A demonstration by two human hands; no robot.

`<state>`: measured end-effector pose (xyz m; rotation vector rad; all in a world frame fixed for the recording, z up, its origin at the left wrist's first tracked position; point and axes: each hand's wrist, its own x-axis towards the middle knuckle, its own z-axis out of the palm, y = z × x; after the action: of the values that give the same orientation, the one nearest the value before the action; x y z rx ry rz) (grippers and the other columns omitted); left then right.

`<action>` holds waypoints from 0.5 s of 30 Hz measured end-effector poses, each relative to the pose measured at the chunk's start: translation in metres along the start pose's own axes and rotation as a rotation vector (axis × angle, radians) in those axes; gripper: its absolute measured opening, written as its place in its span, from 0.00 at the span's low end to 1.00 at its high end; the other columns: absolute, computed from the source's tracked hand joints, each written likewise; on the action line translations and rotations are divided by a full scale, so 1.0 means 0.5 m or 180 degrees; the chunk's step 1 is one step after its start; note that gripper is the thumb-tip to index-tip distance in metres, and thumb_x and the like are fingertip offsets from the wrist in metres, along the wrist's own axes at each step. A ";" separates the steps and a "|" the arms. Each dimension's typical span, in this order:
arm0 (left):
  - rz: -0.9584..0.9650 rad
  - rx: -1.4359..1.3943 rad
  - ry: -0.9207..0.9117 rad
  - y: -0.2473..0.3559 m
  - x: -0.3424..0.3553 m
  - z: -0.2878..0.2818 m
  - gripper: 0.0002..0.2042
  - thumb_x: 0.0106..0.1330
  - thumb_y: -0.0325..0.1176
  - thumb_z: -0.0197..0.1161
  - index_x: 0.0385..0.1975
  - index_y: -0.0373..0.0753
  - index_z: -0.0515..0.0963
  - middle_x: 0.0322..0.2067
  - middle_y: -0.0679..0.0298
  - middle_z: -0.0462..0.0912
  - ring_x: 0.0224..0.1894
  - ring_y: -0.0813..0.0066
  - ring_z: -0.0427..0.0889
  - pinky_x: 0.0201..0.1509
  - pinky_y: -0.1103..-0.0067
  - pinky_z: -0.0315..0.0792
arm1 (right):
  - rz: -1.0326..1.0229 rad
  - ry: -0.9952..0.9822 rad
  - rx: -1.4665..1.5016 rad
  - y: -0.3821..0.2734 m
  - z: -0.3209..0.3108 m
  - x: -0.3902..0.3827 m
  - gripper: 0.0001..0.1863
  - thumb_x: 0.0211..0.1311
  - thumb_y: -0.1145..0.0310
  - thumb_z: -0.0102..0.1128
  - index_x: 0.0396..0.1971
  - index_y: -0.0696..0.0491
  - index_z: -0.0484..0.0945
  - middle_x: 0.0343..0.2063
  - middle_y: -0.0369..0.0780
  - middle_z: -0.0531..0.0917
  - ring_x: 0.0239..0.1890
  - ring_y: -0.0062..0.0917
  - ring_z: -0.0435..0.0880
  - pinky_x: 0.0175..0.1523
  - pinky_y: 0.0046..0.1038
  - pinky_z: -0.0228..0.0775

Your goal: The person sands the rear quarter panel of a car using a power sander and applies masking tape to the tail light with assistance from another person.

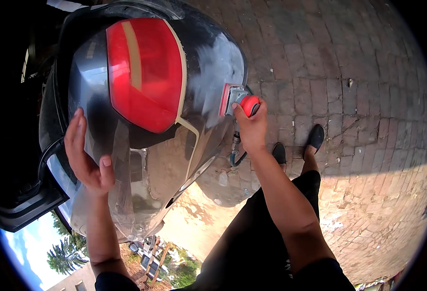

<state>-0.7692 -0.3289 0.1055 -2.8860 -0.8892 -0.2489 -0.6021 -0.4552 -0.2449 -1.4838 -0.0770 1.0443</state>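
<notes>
In my right hand point(253, 127) is a sander point(249, 103) with a round red top, a grey body and a flat square pad. My fingers wrap round the top, and the pad's face is against the car's dark rear panel point(218, 63), where a whitish, dull patch shows. A dark hose point(235, 157) with a metal fitting hangs below that hand. My left hand point(88, 157) has its fingers stretched out beside the red tail light point(148, 72); whether it touches the car I cannot tell. Tan masking tape point(133, 56) crosses the light and also runs along its edge.
Brick paving point(330, 87) lies to the right, partly in shade, partly sunlit. My dark shoes point(315, 137) are on it near the car. At the left, the raised tailgate point(29, 203) shows dark edges. A vehicle point(150, 264) stands beyond the car at the bottom.
</notes>
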 end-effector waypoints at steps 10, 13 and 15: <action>0.0305 0.0844 -0.0730 -0.188 0.056 -0.025 0.46 0.76 0.69 0.43 0.84 0.41 0.54 0.83 0.46 0.52 0.84 0.43 0.53 0.85 0.52 0.50 | -0.0004 0.0493 -0.0346 0.059 0.140 0.046 0.32 0.63 0.59 0.78 0.55 0.65 0.72 0.46 0.54 0.83 0.48 0.45 0.84 0.58 0.41 0.75; 0.0364 0.0823 -0.0657 -0.186 0.066 -0.022 0.44 0.76 0.68 0.43 0.83 0.40 0.57 0.83 0.46 0.55 0.84 0.43 0.56 0.85 0.53 0.51 | 0.0055 0.0408 -0.0205 0.054 0.141 0.051 0.31 0.63 0.60 0.79 0.54 0.64 0.72 0.45 0.53 0.82 0.47 0.44 0.84 0.56 0.40 0.75; 0.0339 0.0797 -0.0745 -0.187 0.066 -0.027 0.43 0.77 0.65 0.44 0.83 0.39 0.57 0.82 0.45 0.56 0.83 0.43 0.57 0.84 0.53 0.51 | -0.0070 0.0286 -0.0121 0.018 0.141 0.034 0.31 0.63 0.61 0.78 0.55 0.64 0.72 0.45 0.52 0.82 0.46 0.43 0.84 0.56 0.39 0.75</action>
<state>-0.7970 -0.2362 0.1306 -2.7502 -0.7341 0.2003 -0.6407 -0.3936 -0.2497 -1.5591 -0.0496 0.9618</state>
